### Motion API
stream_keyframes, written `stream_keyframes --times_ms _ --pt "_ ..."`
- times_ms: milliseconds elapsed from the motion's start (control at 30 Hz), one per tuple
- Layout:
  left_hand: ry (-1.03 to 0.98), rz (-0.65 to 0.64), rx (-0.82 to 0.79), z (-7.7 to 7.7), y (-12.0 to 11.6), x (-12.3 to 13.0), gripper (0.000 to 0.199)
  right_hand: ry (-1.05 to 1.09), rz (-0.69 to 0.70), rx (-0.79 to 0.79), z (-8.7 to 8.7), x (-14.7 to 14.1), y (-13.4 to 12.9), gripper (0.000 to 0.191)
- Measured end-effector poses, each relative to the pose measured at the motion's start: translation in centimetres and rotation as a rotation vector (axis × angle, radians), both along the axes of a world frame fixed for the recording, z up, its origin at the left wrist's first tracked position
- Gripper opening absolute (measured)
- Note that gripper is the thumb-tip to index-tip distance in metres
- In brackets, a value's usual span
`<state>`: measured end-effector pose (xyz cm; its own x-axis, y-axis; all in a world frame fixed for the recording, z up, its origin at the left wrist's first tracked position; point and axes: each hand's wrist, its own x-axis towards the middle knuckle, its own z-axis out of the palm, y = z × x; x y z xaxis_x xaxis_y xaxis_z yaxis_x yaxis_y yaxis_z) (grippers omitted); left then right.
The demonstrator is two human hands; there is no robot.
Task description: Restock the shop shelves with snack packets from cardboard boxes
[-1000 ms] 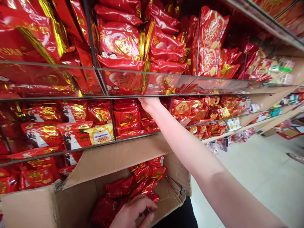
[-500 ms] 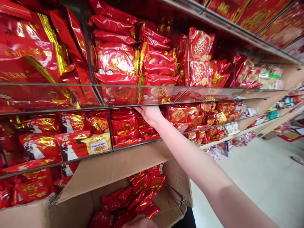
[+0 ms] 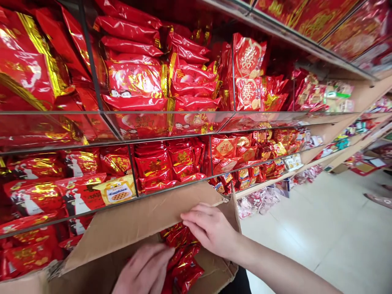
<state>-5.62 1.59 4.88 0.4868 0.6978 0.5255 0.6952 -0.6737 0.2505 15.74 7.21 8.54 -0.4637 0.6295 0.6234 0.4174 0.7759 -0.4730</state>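
My right hand is over the right side of an open cardboard box, its fingertips close to the edge of the box's raised flap. Its fingers are stretched out with the thumb a little apart, and I see nothing in them. Lower down, my left hand is over the box opening, blurred by motion. Its fingers point toward the loose red snack packets inside, and its palm side is hidden. Just behind the box, stacked red packets fill a lower shelf compartment.
A clear plastic front strip runs along the shelf above, with larger red packets behind it. Beside a divider lies a yellow cookie packet. Pale floor spreads to the right, where another person's foot shows.
My right hand has come out of the lower shelf compartment and down to the box. My left hand has risen further into view over the packets. The view has shifted slightly.
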Motion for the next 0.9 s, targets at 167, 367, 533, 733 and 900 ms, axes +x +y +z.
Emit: stream_keyframes --times_ms 167,367,533,733,900 --pt "0.194 0.214 0.395 4.8 5.7 0.6 0.034 -0.143 -0.311 0.07 0.2 0.3 2.5 0.031" --pt "0.314 0.266 0.36 5.8 9.3 0.7 0.03 -0.321 -0.52 -0.245 2.4 0.8 5.7 0.041" --pt "0.294 0.301 0.303 6.0 9.0 0.6 0.027 -0.324 -0.377 -0.34 3.3 1.7 7.2 0.026" --pt "0.293 0.349 0.231 6.7 9.1 0.5 0.021 -0.288 -0.361 -0.21 3.7 2.3 7.6 0.025" --pt "0.035 0.304 0.264 8.8 8.1 3.1 0.045 -0.112 -0.32 -0.064 6.1 3.7 5.1 0.021"
